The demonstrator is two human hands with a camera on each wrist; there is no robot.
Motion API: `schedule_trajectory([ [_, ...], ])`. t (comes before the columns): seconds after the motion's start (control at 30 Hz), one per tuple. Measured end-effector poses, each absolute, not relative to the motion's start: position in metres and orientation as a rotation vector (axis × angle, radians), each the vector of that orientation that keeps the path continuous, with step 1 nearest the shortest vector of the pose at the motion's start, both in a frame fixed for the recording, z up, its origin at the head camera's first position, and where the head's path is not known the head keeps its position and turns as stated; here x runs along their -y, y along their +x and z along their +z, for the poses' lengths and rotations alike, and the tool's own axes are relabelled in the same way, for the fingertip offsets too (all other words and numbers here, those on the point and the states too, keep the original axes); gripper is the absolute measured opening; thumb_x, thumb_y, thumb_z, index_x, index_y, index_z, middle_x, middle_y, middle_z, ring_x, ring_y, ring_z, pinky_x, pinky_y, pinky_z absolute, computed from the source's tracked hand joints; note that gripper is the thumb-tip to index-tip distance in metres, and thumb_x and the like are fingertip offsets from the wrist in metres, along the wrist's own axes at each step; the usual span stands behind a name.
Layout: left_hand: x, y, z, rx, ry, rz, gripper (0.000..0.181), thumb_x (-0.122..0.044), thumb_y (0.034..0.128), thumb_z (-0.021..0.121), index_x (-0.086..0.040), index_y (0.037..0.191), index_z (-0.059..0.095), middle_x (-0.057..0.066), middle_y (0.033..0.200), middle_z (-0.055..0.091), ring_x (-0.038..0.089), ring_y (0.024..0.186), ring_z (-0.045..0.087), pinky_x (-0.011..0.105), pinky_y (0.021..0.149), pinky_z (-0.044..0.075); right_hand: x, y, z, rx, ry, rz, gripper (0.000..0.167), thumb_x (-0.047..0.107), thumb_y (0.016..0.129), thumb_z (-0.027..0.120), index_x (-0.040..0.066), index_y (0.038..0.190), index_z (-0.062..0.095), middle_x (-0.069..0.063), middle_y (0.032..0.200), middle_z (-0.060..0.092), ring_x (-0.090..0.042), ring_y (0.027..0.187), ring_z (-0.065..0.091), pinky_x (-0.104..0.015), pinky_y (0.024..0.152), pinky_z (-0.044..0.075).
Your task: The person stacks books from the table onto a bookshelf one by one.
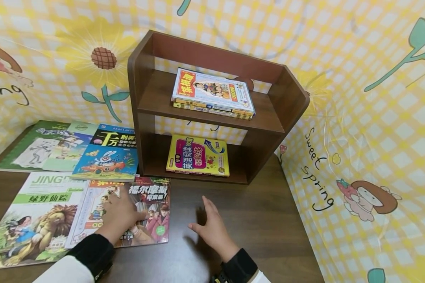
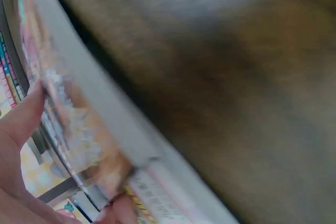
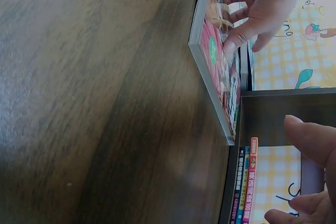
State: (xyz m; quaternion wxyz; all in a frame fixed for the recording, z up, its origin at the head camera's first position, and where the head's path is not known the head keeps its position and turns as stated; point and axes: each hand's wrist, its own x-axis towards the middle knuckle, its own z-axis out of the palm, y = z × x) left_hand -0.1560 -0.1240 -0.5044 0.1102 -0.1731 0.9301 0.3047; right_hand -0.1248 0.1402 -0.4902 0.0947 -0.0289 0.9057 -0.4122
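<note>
My left hand (image 1: 122, 214) is over a dark-covered book (image 1: 160, 220) with cartoon figures and white title letters. Its thumb and fingertips touch the cover in the right wrist view, the fingers spread and slightly bent. Partly under that hand lies a red-and-white comic book (image 1: 83, 220), beside the dark one. My right hand (image 1: 214, 232) hovers above the bare tabletop right of these books, thumb apart from the fingers and holding nothing. The left wrist view is blurred; it shows the dark-covered book's thick page edge (image 2: 100, 90) close up.
A brown two-tier shelf (image 1: 212, 124) stands at the back. Stacked books (image 1: 212, 94) lie on its upper tier, a yellow book (image 1: 198, 157) on the lower. Left are a lion-cover book (image 1: 39, 228), a blue rabbit-cover book (image 1: 108, 153) and a green book (image 1: 39, 145). Patterned cloth (image 1: 357, 137) encloses the table.
</note>
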Motion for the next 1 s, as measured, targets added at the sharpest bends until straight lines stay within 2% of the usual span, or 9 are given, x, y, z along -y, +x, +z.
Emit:
schedule_trajectory([
  [0.23, 0.117, -0.165, -0.503, -2.697, -0.590, 0.839, 0.123, -0.029, 0.0603, 0.093, 0.009, 0.144, 0.011, 0.047, 0.123, 0.023, 0.064, 0.109, 0.029, 0.074, 0.085, 0.037, -0.143, -0.124, -0.492, -2.675, -0.098, -1.234, 0.090, 0.024, 0.083, 0.078, 0.008, 0.153, 0.024, -0.019, 0.155, 0.028, -0.038, 0.138, 0.033, -0.056, 0.105, 0.036],
  [0.43, 0.123, -0.162, -0.503, -2.670, -0.555, 0.888, 0.124, -0.031, 0.0633, 0.091, 0.010, 0.145, 0.007, 0.048, 0.122, 0.025, 0.066, 0.108, 0.035, 0.074, 0.085, 0.036, -0.144, -0.123, -0.494, -2.667, -0.124, -1.247, 0.090, 0.023, 0.083, 0.077, 0.006, 0.153, 0.024, -0.021, 0.154, 0.028, -0.039, 0.138, 0.032, -0.057, 0.106, 0.035],
  [0.53, 0.129, -0.159, -0.505, -2.647, -0.462, 0.977, 0.125, -0.028, 0.0680, 0.088, 0.009, 0.147, -0.002, 0.051, 0.125, 0.027, 0.065, 0.110, 0.039, 0.072, 0.086, 0.038, -0.145, -0.122, -0.495, -2.658, -0.114, -1.264, 0.089, 0.022, 0.083, 0.077, 0.006, 0.153, 0.024, -0.021, 0.154, 0.027, -0.040, 0.138, 0.032, -0.057, 0.106, 0.035],
  [0.67, 0.133, -0.155, -0.508, -2.577, -0.354, 1.173, 0.128, -0.019, 0.0718, 0.082, 0.010, 0.145, -0.018, 0.051, 0.136, 0.021, 0.063, 0.124, 0.028, 0.069, 0.097, 0.034, -0.148, -0.123, -0.498, -2.656, -0.093, -1.274, 0.088, 0.022, 0.083, 0.077, 0.005, 0.153, 0.025, -0.022, 0.154, 0.028, -0.040, 0.138, 0.032, -0.057, 0.106, 0.035],
  [0.77, 0.133, -0.151, -0.510, -2.476, -0.348, 1.338, 0.122, -0.015, 0.0760, 0.078, 0.013, 0.143, -0.020, 0.049, 0.143, 0.009, 0.061, 0.131, 0.016, 0.066, 0.105, 0.027, -0.150, -0.123, -0.500, -2.663, -0.089, -1.276, 0.088, 0.022, 0.083, 0.077, 0.005, 0.152, 0.026, -0.022, 0.153, 0.029, -0.040, 0.137, 0.033, -0.058, 0.106, 0.035],
  [0.9, 0.130, -0.147, -0.512, -2.353, -0.342, 1.526, 0.100, -0.011, 0.0846, 0.069, 0.020, 0.143, -0.007, 0.045, 0.145, 0.010, 0.058, 0.132, 0.019, 0.062, 0.107, 0.028, -0.152, -0.124, -0.501, -2.674, -0.097, -1.296, 0.087, 0.021, 0.083, 0.077, 0.003, 0.151, 0.027, -0.024, 0.151, 0.031, -0.041, 0.136, 0.034, -0.058, 0.106, 0.035],
  [1.0, 0.128, -0.145, -0.512, -2.291, -0.358, 1.589, 0.092, -0.011, 0.0887, 0.063, 0.020, 0.144, -0.003, 0.045, 0.145, 0.010, 0.058, 0.132, 0.017, 0.062, 0.108, 0.027, -0.154, -0.124, -0.502, -2.674, -0.090, -1.296, 0.085, 0.020, 0.083, 0.077, 0.002, 0.151, 0.028, -0.024, 0.151, 0.032, -0.041, 0.137, 0.033, -0.058, 0.106, 0.034],
])
